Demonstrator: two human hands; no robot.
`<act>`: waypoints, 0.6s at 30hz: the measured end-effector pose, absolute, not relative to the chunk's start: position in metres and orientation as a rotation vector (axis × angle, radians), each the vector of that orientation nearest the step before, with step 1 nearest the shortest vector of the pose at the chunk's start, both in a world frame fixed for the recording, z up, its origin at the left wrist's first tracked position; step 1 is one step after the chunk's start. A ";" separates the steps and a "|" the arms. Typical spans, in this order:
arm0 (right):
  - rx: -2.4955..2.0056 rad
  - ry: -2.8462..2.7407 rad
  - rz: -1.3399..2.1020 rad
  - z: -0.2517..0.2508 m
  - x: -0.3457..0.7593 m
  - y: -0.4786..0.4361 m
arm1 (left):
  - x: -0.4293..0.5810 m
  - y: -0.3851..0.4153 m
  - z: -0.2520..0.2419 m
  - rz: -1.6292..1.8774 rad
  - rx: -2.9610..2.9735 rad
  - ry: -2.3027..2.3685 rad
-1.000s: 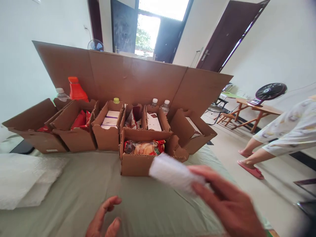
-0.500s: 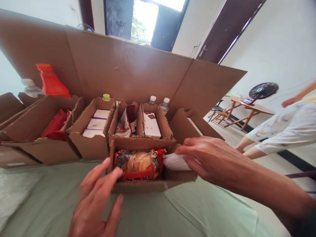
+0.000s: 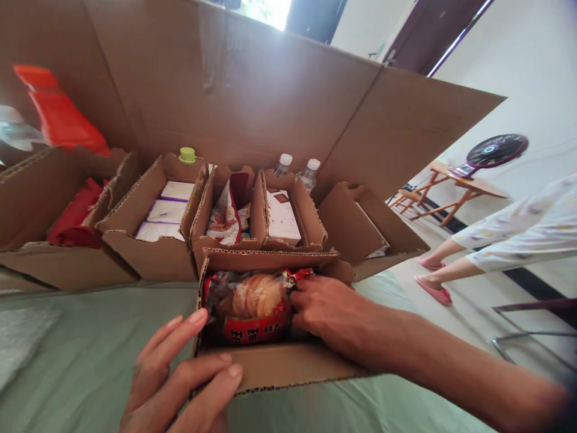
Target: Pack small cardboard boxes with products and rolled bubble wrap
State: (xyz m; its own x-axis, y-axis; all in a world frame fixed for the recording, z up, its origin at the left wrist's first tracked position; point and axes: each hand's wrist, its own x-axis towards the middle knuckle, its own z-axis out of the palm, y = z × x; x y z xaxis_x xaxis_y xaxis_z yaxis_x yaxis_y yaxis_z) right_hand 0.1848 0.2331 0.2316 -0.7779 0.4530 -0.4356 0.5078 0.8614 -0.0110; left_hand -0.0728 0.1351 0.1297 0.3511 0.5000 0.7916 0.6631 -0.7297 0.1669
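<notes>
A green cloth (image 3: 148, 307) is backed by an upright cardboard panel (image 3: 252, 114). Beyond the fingers, a row of uncovered cartons (image 3: 153, 258) is seen; a red packet (image 3: 79, 213) and white packs (image 3: 166, 210) are contained in two. The front carton (image 3: 293, 364) is reached into by the right hand (image 3: 327, 310); its fingertips are hidden, so any pinch is not determinable. Just left of those fingers, the snack packet (image 3: 255, 300) is lodged inside. The left hand (image 3: 174, 385) is held, fingers loosely spread, at the near-left corner. Work is judged partway: packet placed, right hand not yet clear.
</notes>
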 end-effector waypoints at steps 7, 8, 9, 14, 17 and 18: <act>0.875 2.742 -0.265 0.225 0.204 0.238 | -0.059 0.126 0.133 -1.394 -2.401 -1.234; 0.924 2.819 -0.272 0.236 0.211 0.234 | -0.056 0.124 0.134 -1.435 -2.373 -1.293; 1.006 2.907 -0.263 0.248 0.219 0.228 | -0.054 0.121 0.133 -1.499 -2.321 -1.363; 2.079 3.034 0.142 0.267 0.279 0.177 | -0.057 0.105 0.119 -1.751 -2.038 -1.782; 2.400 2.855 -0.202 0.220 0.295 0.156 | -0.058 0.106 0.103 -1.807 -2.180 -2.189; 2.389 2.817 -0.396 0.199 0.293 0.153 | -0.056 0.109 0.097 -1.881 -2.225 -2.280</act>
State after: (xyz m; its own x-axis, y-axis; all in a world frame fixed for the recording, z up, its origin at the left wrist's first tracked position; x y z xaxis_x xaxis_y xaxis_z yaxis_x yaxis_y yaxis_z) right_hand 0.2925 0.1534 0.1987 -0.0788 0.9552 0.2852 0.8394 0.2179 -0.4979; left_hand -0.0564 0.1090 0.0968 -0.1797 0.9543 0.2386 0.4156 -0.1462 0.8977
